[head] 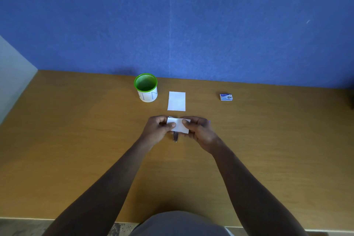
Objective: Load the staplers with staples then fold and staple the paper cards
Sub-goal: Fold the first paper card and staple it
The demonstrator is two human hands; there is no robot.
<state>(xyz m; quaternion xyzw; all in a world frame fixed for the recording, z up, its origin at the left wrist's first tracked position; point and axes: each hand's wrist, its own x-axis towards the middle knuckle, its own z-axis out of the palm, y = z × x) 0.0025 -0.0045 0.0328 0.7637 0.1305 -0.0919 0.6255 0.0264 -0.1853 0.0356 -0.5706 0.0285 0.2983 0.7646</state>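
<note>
A small white paper card (179,125), folded over, is held just above the wooden table between both hands. My left hand (159,129) pinches its left end with thumb on top. My right hand (199,130) pinches its right end the same way. Below the card a metal stapler (175,137) lies on the table, mostly hidden by the card and my hands. A second white card (176,101) lies flat beyond my hands. A small blue and white staple box (226,97) sits at the far right.
A green-rimmed mesh pen cup (146,88) with a white label stands left of the flat card. The wooden table (76,140) meets a blue wall (172,25) at the back; its front edge is near my body.
</note>
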